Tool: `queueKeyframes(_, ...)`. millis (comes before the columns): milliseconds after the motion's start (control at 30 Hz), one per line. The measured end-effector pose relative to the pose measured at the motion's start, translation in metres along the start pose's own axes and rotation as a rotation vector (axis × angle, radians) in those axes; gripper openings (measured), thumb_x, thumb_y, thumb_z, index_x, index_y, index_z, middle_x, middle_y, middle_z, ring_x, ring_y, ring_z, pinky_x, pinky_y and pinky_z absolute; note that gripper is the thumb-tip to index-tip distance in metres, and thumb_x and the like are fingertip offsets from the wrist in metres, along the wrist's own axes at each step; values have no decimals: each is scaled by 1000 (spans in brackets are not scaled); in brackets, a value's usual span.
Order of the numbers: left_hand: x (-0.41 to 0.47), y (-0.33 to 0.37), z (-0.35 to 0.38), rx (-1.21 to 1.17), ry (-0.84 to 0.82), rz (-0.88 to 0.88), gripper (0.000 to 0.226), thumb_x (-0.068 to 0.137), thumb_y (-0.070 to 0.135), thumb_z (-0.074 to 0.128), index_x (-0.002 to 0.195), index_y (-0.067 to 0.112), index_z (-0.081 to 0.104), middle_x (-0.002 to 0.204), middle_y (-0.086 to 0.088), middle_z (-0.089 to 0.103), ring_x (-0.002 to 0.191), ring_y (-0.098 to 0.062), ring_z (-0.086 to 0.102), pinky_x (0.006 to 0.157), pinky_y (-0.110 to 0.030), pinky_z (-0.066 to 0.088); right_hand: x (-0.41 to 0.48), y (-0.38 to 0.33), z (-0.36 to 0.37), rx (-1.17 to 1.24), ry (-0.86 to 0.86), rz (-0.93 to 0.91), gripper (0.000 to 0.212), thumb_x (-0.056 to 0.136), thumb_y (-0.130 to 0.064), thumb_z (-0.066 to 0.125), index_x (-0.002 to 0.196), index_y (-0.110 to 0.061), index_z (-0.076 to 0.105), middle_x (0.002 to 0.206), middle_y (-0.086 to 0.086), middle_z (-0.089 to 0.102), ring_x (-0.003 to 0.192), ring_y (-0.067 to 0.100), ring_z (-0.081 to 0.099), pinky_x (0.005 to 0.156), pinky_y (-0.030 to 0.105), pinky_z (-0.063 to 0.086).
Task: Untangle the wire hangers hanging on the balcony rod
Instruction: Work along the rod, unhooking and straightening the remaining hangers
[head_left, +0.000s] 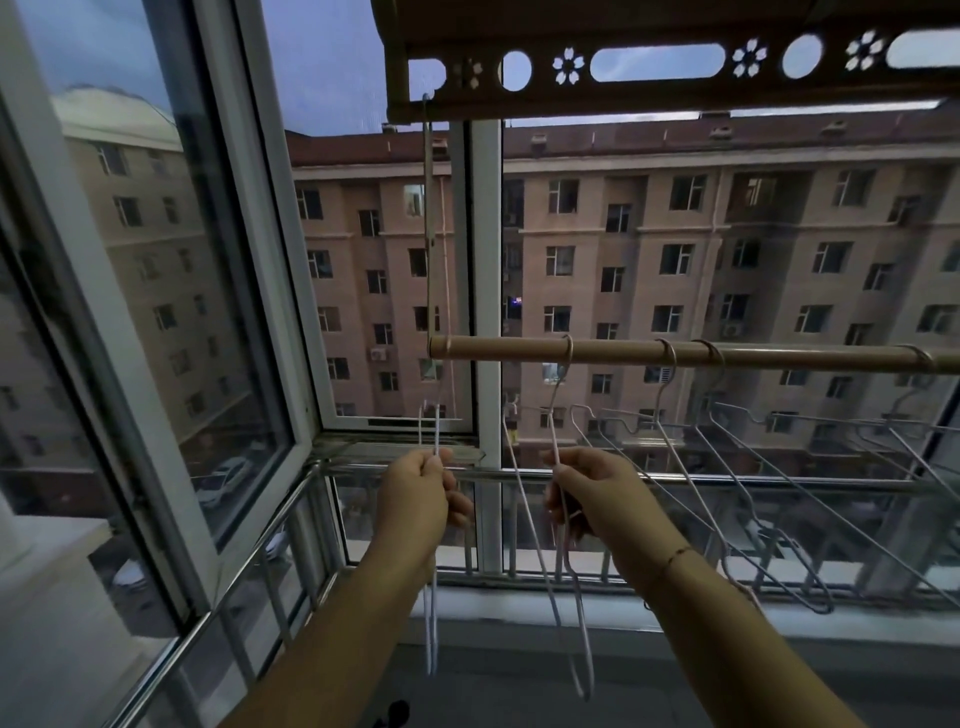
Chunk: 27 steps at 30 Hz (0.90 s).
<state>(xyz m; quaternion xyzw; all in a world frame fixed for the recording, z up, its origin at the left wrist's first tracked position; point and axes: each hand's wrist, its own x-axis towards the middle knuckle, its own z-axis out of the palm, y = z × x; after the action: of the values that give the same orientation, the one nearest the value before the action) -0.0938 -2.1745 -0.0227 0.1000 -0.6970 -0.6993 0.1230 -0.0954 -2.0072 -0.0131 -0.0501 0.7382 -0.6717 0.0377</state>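
**Status:** task in progress, judged to be less than half complete.

**Left hand**: the fingers are clenched round the wire of one white hanger. This hanger hangs edge-on below the left end of the rod. Its top lies under the rod and does not touch it, so it is judged to be separated and off the rod.

**Right hand**: the fingers pinch the neck wire of a second hanger below the rod. Its hook sits over the rod and is the nearest of all the hooks to the rod's left end. Its frame hangs down below the rod, apart from the hanger in the left hand. Whether it is fully free of the group to its right cannot be told.

**Remaining hangers**: at least three further hooks sit over the rod, towards its right end. Their frames slant away below the rod and cross one another in view. Whether they are actually interlocked cannot be told.

**Work left, as judged:**
1. Free the second hanger.
2. Separate the crossed group one at a time.
3. Return the removed hanger to the rod
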Motion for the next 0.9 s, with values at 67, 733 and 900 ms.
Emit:
queueKeyframes(67,-1,2,-3,-14,7,-3,26,101,8,28,102,6,55,65,-6,43,49,-15,45,35,-16,40,0,0,0,-4,-1,1,19,94,-8,42,94,-19,58,65,6,59,57,15,56,50,20,47)
queueKeyframes(733,-4,-7,-3,36,14,52,36,98,10,44,133,4,45,80,-8,59,68,-15,56,62,-21,49,-4,2,-15,11,46,-24,21,94,-6,43,91,-18,60,71,10,64,58,15,60,48,18,48)
queueKeyframes(900,-8,-5,1,82,11,80,27,97,6,43,122,5,54,77,-7,58,65,-12,54,57,-17,46,-6,1,-16,-47,24,-80,16,92,-8,47,98,-13,61,72,8,65,60,15,60,55,19,51)
